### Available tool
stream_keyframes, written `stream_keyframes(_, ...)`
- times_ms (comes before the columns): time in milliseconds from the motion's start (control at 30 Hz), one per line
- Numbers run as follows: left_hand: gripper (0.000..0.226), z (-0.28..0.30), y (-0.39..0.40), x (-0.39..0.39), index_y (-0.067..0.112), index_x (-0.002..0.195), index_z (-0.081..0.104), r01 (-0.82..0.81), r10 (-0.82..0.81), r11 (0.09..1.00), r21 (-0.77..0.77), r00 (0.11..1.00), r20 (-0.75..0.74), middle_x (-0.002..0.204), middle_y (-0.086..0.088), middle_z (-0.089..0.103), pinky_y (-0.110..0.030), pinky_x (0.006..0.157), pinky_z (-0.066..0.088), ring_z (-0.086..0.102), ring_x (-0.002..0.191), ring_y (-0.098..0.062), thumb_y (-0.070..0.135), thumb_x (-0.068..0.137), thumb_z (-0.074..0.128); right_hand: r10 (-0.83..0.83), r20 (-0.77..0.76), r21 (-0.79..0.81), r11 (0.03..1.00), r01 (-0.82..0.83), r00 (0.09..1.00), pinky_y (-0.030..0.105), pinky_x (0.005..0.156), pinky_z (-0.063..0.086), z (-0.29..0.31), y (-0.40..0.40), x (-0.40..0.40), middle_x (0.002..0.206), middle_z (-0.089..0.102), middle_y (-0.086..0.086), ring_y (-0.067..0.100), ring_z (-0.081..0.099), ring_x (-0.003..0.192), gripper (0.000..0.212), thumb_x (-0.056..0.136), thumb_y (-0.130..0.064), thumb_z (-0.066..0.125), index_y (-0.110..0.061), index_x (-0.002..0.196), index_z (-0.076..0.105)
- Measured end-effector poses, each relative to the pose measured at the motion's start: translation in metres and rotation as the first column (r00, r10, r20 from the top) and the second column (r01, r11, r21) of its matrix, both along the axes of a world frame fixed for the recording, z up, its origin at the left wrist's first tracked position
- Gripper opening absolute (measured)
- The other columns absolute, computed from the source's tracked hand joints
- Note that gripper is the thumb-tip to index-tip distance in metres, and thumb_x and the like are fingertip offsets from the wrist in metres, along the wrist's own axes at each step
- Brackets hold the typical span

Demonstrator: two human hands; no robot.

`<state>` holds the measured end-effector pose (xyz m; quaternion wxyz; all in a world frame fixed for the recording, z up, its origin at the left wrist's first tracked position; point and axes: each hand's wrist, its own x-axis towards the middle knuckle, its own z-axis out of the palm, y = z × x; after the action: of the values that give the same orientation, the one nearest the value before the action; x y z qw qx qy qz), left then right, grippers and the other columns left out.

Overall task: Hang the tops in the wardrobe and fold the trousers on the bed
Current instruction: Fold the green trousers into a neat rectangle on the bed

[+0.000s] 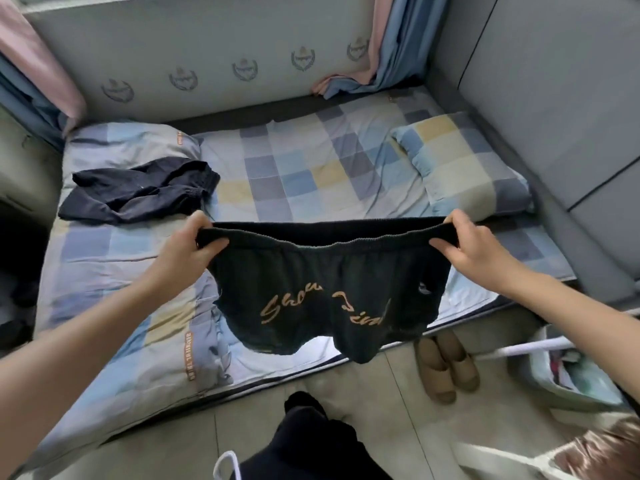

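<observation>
From the head view, both hands are pinching black shorts (325, 289) at centre frame: the left hand (188, 252) and right hand (476, 249) are stretching the waistband left-right, legs hanging downward over the bed (294, 174) edge. Folding looks barely begun; a dark garment (138, 192) is lying crumpled upper left.

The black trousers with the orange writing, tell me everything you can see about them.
The black trousers look like soft knit with a ribbed elastic waistband and orange script across the front. The left hand and right hand grip the waistband's two ends, stretching it wide above the bed. The rest hangs bunched over the bed's near edge, unfolded.
</observation>
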<state>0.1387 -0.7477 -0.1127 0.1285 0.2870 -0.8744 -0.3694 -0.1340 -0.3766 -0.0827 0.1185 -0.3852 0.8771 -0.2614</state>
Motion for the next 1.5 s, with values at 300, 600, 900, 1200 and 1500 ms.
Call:
stream_keyframes(300, 0.037, -0.010, -0.044, -0.050, 0.035, 0.120, 0.046, -0.069, 0.081, 0.988, 0.136, 0.993, -0.082, 0.098, 0.009, 0.058, -0.015, 0.072, 0.046, 0.057, 0.087, 0.002, 0.025, 0.091, 0.067, -0.194, 0.335, -0.234, 0.931, 0.281, 0.922, 0.026, 0.084, 0.046, -0.014, -0.076, -0.038, 0.097, 0.062, 0.002, 0.013, 0.058, 0.090, 0.017, 0.095, -0.003, 0.051, -0.010, 0.111, 0.054)
stream_keyframes(600, 0.036, -0.056, -0.068, -0.046, 0.027, 0.077, 0.047, 0.173, -0.170, 0.985, 0.012, 0.950, 0.262, 0.074, 0.004, 0.054, -0.027, 0.066, 0.038, 0.050, 0.072, -0.021, 0.011, 0.079, 0.078, 0.143, 0.363, -0.137, 0.986, -0.099, 0.921, 0.023, 0.079, 0.041, -0.063, -0.085, -0.063, 0.088, 0.059, 0.009, 0.008, 0.054, 0.081, 0.021, 0.098, 0.000, 0.044, -0.018, 0.097, 0.055)
stream_keyframes(900, 0.012, -0.062, -0.066, -0.035, 0.021, 0.099, 0.063, 0.037, -0.425, 0.817, 0.576, 0.713, 0.557, 0.092, 0.000, 0.071, -0.013, 0.068, 0.048, 0.068, 0.082, -0.008, 0.023, 0.089, 0.070, 0.058, 0.795, 0.053, 0.985, -0.165, 0.604, 0.011, 0.079, 0.048, -0.067, -0.079, -0.092, 0.114, 0.068, -0.001, 0.004, 0.064, 0.102, 0.023, 0.099, -0.009, 0.046, -0.022, 0.114, 0.059)
stream_keyframes(1200, 0.046, -0.055, -0.059, -0.063, 0.032, 0.117, 0.068, -0.222, -0.251, 0.756, 0.616, 0.771, 0.585, 0.117, 0.008, 0.070, -0.026, 0.091, 0.051, 0.066, 0.106, -0.012, 0.046, 0.074, 0.073, -0.061, 0.840, 0.260, 0.918, -0.300, 0.540, 0.009, 0.081, 0.046, -0.067, -0.097, -0.167, 0.116, 0.067, -0.021, -0.008, 0.062, 0.104, 0.021, 0.098, -0.029, 0.052, -0.038, 0.111, 0.064)
stream_keyframes(1500, 0.047, -0.270, -0.097, -0.136, 0.005, 0.136, 0.049, -0.338, 0.207, 0.932, 0.134, 0.796, 0.569, 0.136, -0.019, 0.055, -0.038, 0.102, 0.039, 0.052, 0.124, -0.034, 0.023, 0.095, 0.062, 0.122, 0.383, 0.331, 0.907, -0.259, 0.916, 0.041, 0.093, 0.043, -0.280, -0.194, -0.212, 0.114, 0.063, 0.007, 0.026, 0.057, 0.108, 0.021, 0.100, -0.024, 0.046, -0.012, 0.114, 0.056)
